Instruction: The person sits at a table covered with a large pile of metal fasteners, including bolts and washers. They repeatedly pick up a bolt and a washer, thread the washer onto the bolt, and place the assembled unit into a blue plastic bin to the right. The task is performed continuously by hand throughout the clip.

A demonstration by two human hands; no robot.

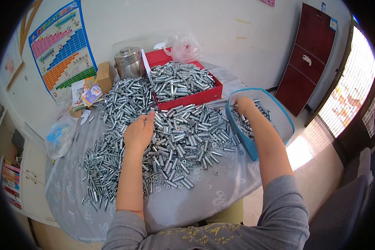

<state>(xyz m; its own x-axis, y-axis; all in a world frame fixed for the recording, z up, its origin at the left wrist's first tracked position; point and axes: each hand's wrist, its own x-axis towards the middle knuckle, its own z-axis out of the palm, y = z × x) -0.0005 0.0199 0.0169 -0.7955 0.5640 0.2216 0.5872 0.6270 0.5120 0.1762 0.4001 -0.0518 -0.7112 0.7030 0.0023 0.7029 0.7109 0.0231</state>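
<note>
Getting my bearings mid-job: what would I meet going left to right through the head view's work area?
Blue-marked plastic bag, left hand, red box of metal sleeves, blue bin with the right hand inside.

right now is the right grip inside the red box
No, the right grip is inside the blue bin, while the red box, heaped with metal pieces, stands farther left.

Between left hand (pixel 138 132) and blue bin (pixel 249 146), air is open above the metal parts (pixel 175 146) and bare near bench (pixel 214 183); the red box (pixel 191 98) blocks the far side, the bin's wall the right.
</note>
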